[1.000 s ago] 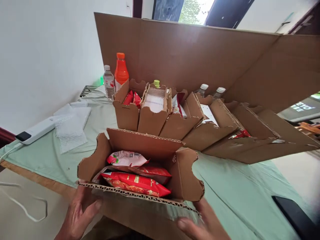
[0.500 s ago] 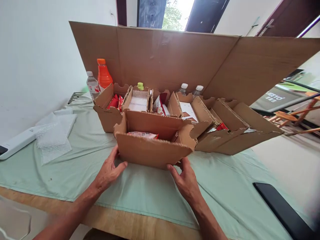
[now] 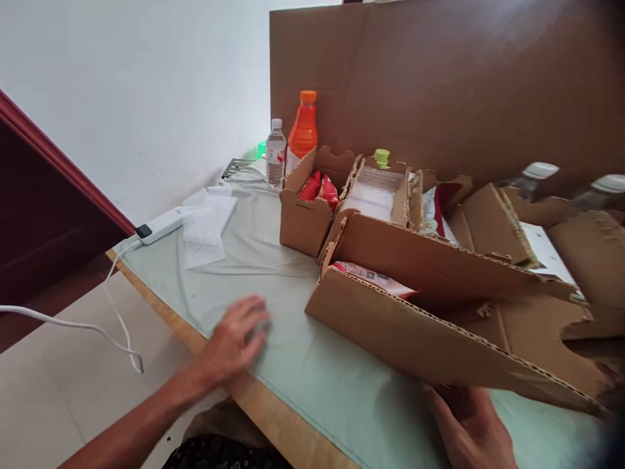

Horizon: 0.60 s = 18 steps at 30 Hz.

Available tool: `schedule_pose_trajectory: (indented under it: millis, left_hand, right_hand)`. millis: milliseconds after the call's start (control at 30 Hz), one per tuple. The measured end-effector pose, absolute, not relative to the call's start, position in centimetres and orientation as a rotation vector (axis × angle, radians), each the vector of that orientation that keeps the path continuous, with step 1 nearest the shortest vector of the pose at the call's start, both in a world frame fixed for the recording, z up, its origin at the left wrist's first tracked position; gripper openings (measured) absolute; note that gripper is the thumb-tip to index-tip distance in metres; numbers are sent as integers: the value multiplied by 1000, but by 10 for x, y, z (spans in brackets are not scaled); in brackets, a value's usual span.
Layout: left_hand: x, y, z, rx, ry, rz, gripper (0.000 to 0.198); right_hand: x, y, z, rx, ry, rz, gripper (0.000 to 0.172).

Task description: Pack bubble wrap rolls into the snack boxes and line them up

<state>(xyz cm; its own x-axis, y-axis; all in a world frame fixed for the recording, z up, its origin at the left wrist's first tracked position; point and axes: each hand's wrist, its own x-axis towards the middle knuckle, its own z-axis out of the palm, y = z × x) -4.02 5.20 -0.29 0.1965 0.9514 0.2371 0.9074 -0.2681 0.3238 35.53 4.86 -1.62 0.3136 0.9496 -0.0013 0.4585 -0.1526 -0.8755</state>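
Note:
A long open-topped cardboard box [image 3: 420, 332] stands close in front of me. A red-and-white printed packet [image 3: 374, 279] lies inside it. My left hand [image 3: 237, 339] is off the box, low over the green cloth to its left. Motion blurs its fingers, which are apart with nothing in them. My right hand [image 3: 471, 426] is at the lower front edge of the box, with thumb and fingers apart. Its fingertips are hidden under the box's overhanging front wall. Behind stand smaller cardboard boxes, one holding red packets [image 3: 319, 189] and another a stack of clear plastic [image 3: 374, 195].
A water bottle [image 3: 276, 156] and an orange bottle [image 3: 303, 130] stand at the back left, before a tall cardboard panel [image 3: 415, 78]. Bubble wrap [image 3: 205, 238] and a white power strip [image 3: 159, 226] with a hanging cable lie left. The table's wooden edge [image 3: 273, 410] runs along the front.
The view has swung left and come closer. My left hand has moved off the box's left side to over the cloth; my right hand stays by the box's lower front.

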Motion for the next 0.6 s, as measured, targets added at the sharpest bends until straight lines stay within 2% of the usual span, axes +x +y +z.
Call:
schedule_pose_trajectory:
  millis: [167, 433, 533, 600]
  left_hand:
    - [-122, 101, 9, 2078, 2411, 486, 39]
    - [-147, 138, 19, 1959, 2541, 127, 20]
    - [-148, 145, 25, 1959, 2533, 67, 30]
    - [-149, 144, 29, 1965, 2518, 51, 33]
  right_hand:
    - [354, 47, -7, -1868, -1249, 739, 45]
    - [338, 47, 4, -1807, -1159, 728, 42]
    - [347, 45, 3, -1752, -1167, 817, 50]
    - [356, 39, 1, -1740, -1144, 827, 64]
